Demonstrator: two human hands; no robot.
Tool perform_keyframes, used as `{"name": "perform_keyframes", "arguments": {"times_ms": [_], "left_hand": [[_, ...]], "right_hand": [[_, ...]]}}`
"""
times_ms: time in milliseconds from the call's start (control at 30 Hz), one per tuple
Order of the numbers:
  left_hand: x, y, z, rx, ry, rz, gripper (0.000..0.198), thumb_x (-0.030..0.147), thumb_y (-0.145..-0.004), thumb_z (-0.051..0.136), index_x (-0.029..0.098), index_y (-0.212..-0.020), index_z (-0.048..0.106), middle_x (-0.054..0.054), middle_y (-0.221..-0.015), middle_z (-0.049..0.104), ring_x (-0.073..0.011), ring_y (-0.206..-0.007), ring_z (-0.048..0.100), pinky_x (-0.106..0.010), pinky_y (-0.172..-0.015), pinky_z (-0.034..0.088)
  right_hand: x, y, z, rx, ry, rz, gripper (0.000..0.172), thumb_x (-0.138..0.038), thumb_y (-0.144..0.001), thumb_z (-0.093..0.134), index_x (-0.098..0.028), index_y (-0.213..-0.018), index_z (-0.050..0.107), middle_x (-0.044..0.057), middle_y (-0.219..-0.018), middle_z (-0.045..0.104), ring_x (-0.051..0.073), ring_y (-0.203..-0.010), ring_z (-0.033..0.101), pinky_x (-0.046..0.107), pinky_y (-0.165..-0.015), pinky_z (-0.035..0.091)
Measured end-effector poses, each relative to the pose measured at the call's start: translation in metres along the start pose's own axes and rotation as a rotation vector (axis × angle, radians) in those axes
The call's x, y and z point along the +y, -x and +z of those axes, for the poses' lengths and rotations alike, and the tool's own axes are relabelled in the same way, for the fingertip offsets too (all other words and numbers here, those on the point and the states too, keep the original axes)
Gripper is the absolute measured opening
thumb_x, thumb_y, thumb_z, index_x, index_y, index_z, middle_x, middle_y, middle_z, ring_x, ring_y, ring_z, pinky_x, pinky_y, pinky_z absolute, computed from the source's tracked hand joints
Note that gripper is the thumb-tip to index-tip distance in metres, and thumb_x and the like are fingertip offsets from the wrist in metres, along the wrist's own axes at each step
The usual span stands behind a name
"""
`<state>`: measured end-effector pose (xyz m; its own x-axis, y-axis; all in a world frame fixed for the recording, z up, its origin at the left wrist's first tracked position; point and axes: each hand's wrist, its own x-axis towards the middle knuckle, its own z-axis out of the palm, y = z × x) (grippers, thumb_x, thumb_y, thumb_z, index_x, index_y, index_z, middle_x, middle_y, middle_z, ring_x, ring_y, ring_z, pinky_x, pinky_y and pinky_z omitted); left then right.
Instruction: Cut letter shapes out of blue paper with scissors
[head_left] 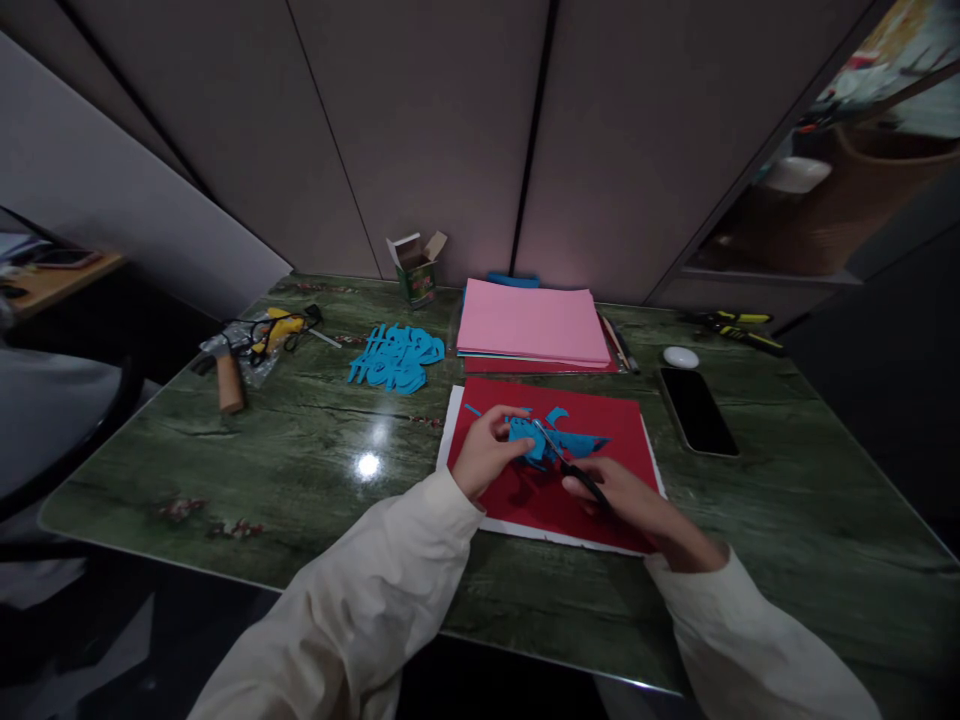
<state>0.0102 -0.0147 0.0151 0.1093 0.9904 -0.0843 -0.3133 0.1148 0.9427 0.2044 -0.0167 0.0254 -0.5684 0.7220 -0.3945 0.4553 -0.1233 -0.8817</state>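
Note:
My left hand (487, 452) pinches a blue paper cutout (528, 442) between thumb and fingers, above a red sheet (517, 500). In my right hand (611, 488) is a pair of scissors with black handles (587, 484); its metal blades (550, 440) reach to the right edge of the cutout. Whether the blades are apart or together I cannot tell. Under and beside them, blue paper scraps (577, 443) lie on the red sheet, which rests on a white sheet (450, 425).
Several blue cutouts (397, 358) lie left of a pink paper stack (532, 322). A small open box (418, 278) stands behind. A wooden-handled tool (229, 382) and yellow tool (283, 326) lie left; a phone (699, 410), white round object (681, 357) and yellow-black tool (739, 330) are right.

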Motion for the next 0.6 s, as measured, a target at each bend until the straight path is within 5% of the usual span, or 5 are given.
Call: {"name": "perform_keyframes", "arguments": {"times_ms": [600], "left_hand": [[-0.0027,-0.0005,-0.0005,-0.009,0.015,0.005,0.036,0.015,-0.06,0.066,0.015,-0.093,0.054,-0.001,-0.071,0.06,-0.0099,-0.061,0.054,-0.021,-0.058,0.042]], "right_hand": [[-0.0038,0.002,-0.0024,-0.001,0.072,-0.025,0.039,-0.053,-0.074,0.049,-0.016,-0.063,0.047,-0.004,-0.049,0.044,0.008,-0.044,0.036,0.021,-0.044,0.023]]}}
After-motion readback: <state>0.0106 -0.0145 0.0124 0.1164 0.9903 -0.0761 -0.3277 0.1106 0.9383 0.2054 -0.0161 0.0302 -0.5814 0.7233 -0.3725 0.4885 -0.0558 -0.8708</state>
